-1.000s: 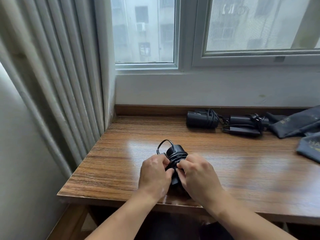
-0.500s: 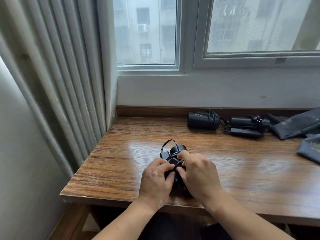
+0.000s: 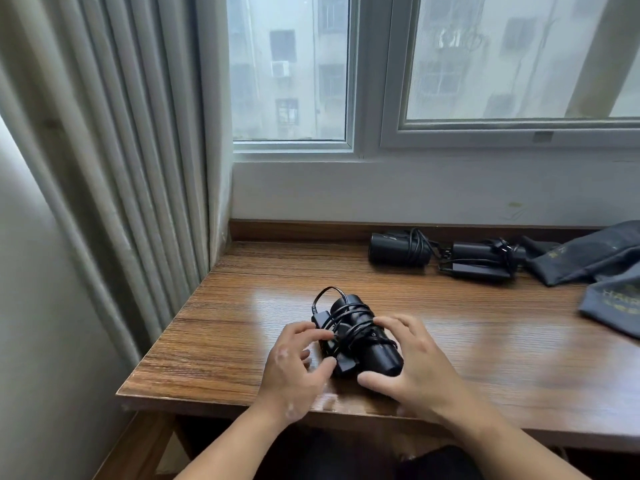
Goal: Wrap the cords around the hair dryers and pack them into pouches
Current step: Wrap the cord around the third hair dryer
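Observation:
A black hair dryer (image 3: 375, 351) lies on the wooden table (image 3: 235, 327) near its front edge, with its cord wound around the body and a loop sticking out at the far left. My left hand (image 3: 294, 368) is beside it with the fingers spread, the fingertips by the plug. My right hand (image 3: 415, 368) cups the dryer's near end, fingers on top and thumb underneath. Two more wrapped black dryers (image 3: 398, 249) (image 3: 485, 258) lie at the back. Dark grey pouches (image 3: 588, 258) (image 3: 620, 303) lie at the right.
A grey curtain (image 3: 121, 168) hangs at the left beside the table. A white wall and window (image 3: 381, 98) stand behind the table's raised back edge.
Both hands were pressed together on the dryer's cord. Now they have parted, the left hand has drawn off to the left, and the wrapped dryer shows between them.

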### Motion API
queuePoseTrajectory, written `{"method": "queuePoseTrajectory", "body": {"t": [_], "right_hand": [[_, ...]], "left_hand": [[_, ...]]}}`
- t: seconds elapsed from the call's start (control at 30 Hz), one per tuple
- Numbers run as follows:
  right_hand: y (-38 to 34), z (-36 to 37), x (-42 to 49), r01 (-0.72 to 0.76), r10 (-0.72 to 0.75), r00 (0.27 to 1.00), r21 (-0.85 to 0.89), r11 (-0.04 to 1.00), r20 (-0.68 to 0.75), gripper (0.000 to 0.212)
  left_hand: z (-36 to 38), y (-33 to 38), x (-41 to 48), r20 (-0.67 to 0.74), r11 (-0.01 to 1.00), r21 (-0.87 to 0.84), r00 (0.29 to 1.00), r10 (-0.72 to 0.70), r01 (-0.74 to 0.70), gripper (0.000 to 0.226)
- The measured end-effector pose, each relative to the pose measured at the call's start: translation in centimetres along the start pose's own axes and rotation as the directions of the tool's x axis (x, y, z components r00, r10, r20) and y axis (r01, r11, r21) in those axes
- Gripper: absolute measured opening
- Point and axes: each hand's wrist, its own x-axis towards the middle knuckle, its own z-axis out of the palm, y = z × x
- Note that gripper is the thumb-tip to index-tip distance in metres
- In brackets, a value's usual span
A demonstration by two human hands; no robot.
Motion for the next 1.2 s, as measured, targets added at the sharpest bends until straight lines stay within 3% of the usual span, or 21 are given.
{"method": "queuePoseTrajectory", "body": {"t": [0.13,0.23,0.33,0.43,0.53,0.63,0.87,1.0,1.1,1.2], "right_hand": [[0.8,0.8,-1.1,-0.007,0.008,0.997,0.021,1.0,-0.074,0.082],[1.1,0.7,-0.7,-0.013,0.022,0.991,0.064,0.998,-0.129,0.069],[1.8,0.0,0.6,-0.033,0.045,0.996,0.149,0.988,-0.081,0.063],[2.8,-1.1,2.9,-0.022,0.015,0.999,0.203,0.979,0.037,0.064],[3.9,-2.0,5.5,-0.035,0.003,0.991,0.233,0.972,0.134,0.067],[5.6,-2.5,7.6,-0.075,0.033,0.985,0.249,0.966,0.167,0.072],[8.8,-2.1,9.9,-0.104,0.106,0.994,0.217,0.971,0.003,0.064],[8.7,-1.8,10.0,-0.138,0.144,0.989,0.207,0.969,-0.016,0.062],[8.3,-2.5,9.0,-0.176,0.183,0.983,0.153,0.972,-0.031,0.065],[11.0,-5.9,7.1,-0.293,0.293,0.944,0.023,0.956,-0.153,0.06]], "left_hand": [[0.0,-0.4,1.1,-0.018,0.999,-0.025,1.0,-0.025,0.024,0.049],[-0.4,-0.9,2.4,0.169,0.989,0.133,0.981,-0.091,0.068,0.085],[-0.9,-1.1,4.0,0.28,0.958,0.284,0.952,-0.12,0.037,0.11],[-1.2,-1.4,6.6,0.376,0.891,0.442,0.923,-0.078,-0.105,0.126],[-1.1,-1.4,9.6,0.493,0.869,0.46,0.866,-0.081,-0.181,0.13],[0.3,-0.9,11.4,0.479,0.866,0.454,0.877,-0.038,-0.21,0.13],[3.8,-0.5,13.1,0.351,0.86,0.474,0.936,0.014,-0.19,0.127],[4.2,-0.7,13.4,0.326,0.854,0.493,0.945,-0.002,-0.168,0.128],[4.1,-0.7,13.2,0.329,0.852,0.5,0.944,-0.021,-0.155,0.13],[3.9,-0.6,12.6,0.321,0.832,0.533,0.947,-0.033,-0.152,0.13]]}}
